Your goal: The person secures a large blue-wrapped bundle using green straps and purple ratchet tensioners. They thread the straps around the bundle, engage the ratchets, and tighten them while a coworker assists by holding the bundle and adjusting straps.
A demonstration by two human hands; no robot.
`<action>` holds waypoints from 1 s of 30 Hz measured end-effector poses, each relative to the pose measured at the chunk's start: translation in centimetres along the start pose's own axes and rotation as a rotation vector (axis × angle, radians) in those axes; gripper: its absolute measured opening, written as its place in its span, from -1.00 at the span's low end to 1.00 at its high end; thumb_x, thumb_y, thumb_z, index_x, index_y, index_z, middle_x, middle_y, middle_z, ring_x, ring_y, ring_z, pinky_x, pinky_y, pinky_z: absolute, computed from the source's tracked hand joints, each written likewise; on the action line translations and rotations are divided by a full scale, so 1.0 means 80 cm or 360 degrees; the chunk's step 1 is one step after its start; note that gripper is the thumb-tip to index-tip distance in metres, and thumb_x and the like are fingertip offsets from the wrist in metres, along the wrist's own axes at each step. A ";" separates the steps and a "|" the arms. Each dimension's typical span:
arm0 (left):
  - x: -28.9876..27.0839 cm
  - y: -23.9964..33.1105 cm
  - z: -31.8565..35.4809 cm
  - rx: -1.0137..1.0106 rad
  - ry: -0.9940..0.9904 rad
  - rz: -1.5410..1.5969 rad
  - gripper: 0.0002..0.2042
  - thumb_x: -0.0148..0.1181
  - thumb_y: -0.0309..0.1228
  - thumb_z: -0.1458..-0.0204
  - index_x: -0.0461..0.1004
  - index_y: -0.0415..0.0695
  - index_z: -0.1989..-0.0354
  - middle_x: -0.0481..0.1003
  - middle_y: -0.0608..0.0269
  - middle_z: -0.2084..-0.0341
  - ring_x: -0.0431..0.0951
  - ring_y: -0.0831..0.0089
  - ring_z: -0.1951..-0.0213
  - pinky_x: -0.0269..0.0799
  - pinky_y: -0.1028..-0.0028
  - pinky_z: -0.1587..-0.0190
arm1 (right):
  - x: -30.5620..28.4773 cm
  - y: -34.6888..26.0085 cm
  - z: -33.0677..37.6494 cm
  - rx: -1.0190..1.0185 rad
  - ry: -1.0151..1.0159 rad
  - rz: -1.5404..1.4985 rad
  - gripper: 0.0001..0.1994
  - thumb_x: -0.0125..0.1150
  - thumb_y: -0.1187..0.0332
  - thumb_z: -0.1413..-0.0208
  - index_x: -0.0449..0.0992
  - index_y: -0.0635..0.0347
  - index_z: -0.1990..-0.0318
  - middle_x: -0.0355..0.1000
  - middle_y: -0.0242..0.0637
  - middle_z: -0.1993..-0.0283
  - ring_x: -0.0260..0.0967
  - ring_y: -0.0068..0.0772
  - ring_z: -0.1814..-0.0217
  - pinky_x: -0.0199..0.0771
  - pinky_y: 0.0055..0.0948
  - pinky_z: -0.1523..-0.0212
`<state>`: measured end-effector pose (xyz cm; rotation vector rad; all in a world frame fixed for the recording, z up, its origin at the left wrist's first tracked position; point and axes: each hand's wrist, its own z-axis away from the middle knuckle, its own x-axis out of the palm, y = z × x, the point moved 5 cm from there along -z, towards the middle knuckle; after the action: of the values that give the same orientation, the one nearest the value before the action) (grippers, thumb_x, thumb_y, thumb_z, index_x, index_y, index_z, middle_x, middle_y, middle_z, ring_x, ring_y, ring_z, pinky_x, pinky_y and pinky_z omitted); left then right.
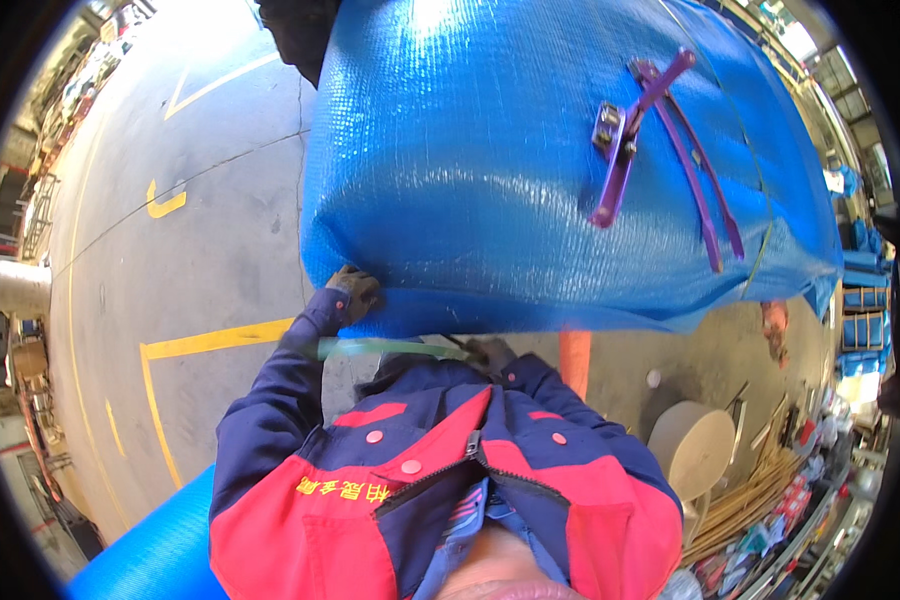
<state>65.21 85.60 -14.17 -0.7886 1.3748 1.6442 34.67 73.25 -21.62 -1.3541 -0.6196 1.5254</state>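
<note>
A large bundle in glossy blue woven sheeting (450,225) stands before me. My left hand (358,293), in a dark glove, is closed with bent fingers on its near left corner. Low in front of my body, my right hand (490,353) is closed at the end of a pale green strapping band (395,348); its fingers are partly hidden. The band crosses toward my left forearm, smeared by motion. On top of the bundle lie a purple strapping tensioner (618,165) and a long-handled purple tool (692,160). A thin green band (762,245) runs over the bundle's right part.
A blue roll (155,545) lies at lower left. To the right stand a round tan reel (692,450) and an orange post (574,362), with clutter and long strips (745,510) beyond. Yellow lines (220,338) mark the grey floor. A dark shape (300,35) is at the bundle's far left.
</note>
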 end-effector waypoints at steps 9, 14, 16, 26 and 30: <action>0.019 -0.029 -0.023 -0.0137 -0.0226 -0.0037 -0.77 0.19 -0.16 -0.18 0.67 0.05 0.13 0.63 0.17 0.12 0.54 0.15 -0.08 0.29 0.16 -0.27 | -0.116 -0.160 -0.089 0.0033 0.0207 -0.1554 -0.55 0.07 -0.04 -0.47 0.61 0.17 0.26 0.30 -0.58 0.53 0.16 -0.76 0.53 0.14 -0.65 0.48; 0.031 -0.045 -0.023 0.0000 -0.0262 0.0014 -0.71 0.18 -0.07 -0.18 0.64 0.09 0.06 0.61 0.16 0.06 0.56 0.13 -0.07 0.30 0.11 -0.28 | -0.076 -0.167 -0.150 0.0082 0.0178 -0.1284 -0.49 0.04 -0.11 -0.47 0.63 0.17 0.25 0.28 -0.60 0.51 0.09 -0.77 0.52 0.07 -0.60 0.48; 0.034 -0.050 -0.019 -0.0026 -0.0184 -0.0065 -0.71 0.18 -0.05 -0.18 0.64 0.10 0.07 0.61 0.17 0.05 0.55 0.13 -0.09 0.31 0.10 -0.28 | -0.038 -0.135 -0.128 0.0345 -0.0168 -0.1400 -0.49 0.06 -0.12 -0.45 0.64 0.18 0.23 0.30 -0.59 0.50 0.08 -0.76 0.53 0.06 -0.60 0.48; 0.026 -0.041 -0.017 -0.0260 -0.0232 0.0231 -0.81 0.31 -0.16 -0.14 0.67 0.08 0.16 0.63 0.24 0.11 0.53 0.13 -0.04 0.35 0.17 -0.20 | 0.057 -0.102 -0.084 0.0138 -0.0614 -0.1076 -0.58 0.03 0.05 -0.50 0.64 0.22 0.17 0.60 -0.27 0.24 0.52 -0.33 0.16 0.49 -0.34 0.05; 0.010 -0.026 -0.020 -0.0290 -0.0371 0.0181 -0.78 0.24 -0.17 -0.22 0.66 0.04 0.09 0.62 0.23 0.06 0.50 0.14 -0.09 0.31 0.21 -0.25 | -0.019 -0.201 -0.060 -0.0174 -0.0541 -0.1299 -0.58 0.06 0.03 -0.49 0.62 0.23 0.16 0.61 -0.20 0.21 0.54 -0.30 0.11 0.50 -0.29 0.00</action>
<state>66.59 84.31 -16.12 -0.6068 1.1355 1.9054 44.23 77.30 -8.34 -0.7471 -1.2954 1.0425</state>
